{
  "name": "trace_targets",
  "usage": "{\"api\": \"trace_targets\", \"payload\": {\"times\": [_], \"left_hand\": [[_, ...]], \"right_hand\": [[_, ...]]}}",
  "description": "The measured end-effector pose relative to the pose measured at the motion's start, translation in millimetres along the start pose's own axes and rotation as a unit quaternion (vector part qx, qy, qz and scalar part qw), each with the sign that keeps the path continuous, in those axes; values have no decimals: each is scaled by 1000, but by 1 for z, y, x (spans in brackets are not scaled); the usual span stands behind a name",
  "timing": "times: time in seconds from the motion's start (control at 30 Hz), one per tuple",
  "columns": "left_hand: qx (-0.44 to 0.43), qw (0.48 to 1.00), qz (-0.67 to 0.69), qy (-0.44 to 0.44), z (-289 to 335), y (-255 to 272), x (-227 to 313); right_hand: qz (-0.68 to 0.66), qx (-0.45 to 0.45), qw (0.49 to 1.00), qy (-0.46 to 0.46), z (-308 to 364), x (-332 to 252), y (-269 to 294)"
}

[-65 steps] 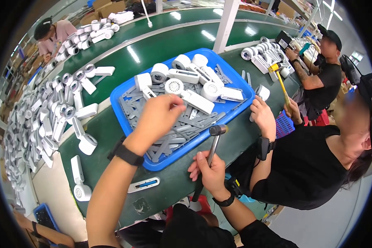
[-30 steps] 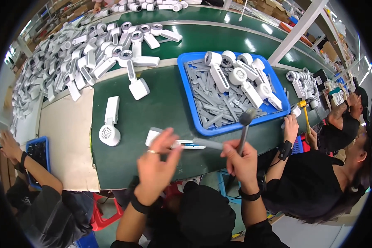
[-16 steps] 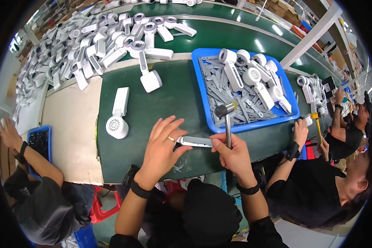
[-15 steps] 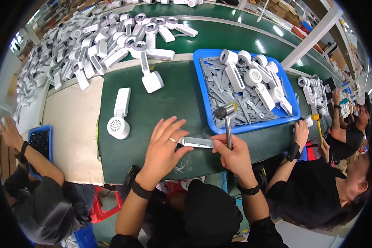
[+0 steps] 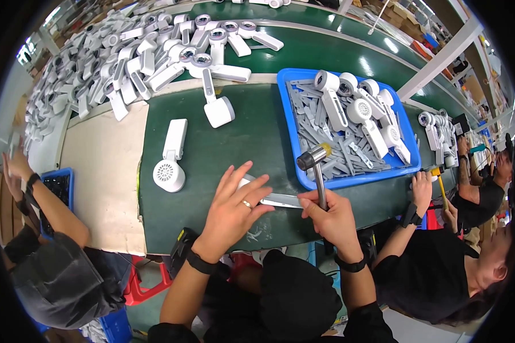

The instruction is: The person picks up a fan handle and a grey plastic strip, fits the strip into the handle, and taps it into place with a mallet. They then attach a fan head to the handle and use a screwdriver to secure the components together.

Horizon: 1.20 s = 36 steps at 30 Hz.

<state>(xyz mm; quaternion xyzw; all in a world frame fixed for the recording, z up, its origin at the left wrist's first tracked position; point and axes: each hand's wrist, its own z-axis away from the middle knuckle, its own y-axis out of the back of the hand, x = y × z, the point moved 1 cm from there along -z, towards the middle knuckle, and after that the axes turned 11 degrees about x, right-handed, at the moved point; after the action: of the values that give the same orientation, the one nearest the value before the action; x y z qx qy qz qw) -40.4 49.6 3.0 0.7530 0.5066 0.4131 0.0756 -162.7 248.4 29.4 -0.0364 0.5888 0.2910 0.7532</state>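
Observation:
A white handheld fan with a grey strip along its handle (image 5: 282,200) lies between my two hands over the green table. My left hand (image 5: 232,208) is around its left part, with the thumb on the near side and the fingers stretched over the far side, partly hiding it. My right hand (image 5: 333,217) holds a hammer (image 5: 319,183), its metal head and yellow face pointing up and away. The thumb and fingertips of that hand also touch the right end of the handle. Another white fan (image 5: 170,163) lies on the table to the left.
At the far right, a blue tray (image 5: 297,166) carries grey strips and several white fans. One more fan (image 5: 218,110) lies farther back. A large heap of fans (image 5: 120,63) fills the far left, beside a cardboard sheet (image 5: 106,183). Co-workers sit at both sides.
My left hand has turned and shifted right, its fingers now covering more of the fan. My right hand, with the hammer, is slightly farther right and lower. The view has shifted slightly.

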Motion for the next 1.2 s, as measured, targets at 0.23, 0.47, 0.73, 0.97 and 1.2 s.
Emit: {"api": "trace_targets", "payload": {"times": [0.23,0.47,0.73,0.97,1.2], "left_hand": [[0,1000,12,1,0,-2,-3],[-12,1000,15,-7,1,-2,-6],[3,1000,16,11,1,-3,-6],[2,1000,16,8,0,-5,-5],[-11,997,-39,-68,-1,1,-6]], "right_hand": [[15,-22,1000,9,-4,-4,5],[-39,-38,998,-18,-8,2,4],[-105,-19,994,-6,-6,14,1],[-39,-10,999,9,-3,7,5],[65,-19,994,84,-5,0,5]]}}
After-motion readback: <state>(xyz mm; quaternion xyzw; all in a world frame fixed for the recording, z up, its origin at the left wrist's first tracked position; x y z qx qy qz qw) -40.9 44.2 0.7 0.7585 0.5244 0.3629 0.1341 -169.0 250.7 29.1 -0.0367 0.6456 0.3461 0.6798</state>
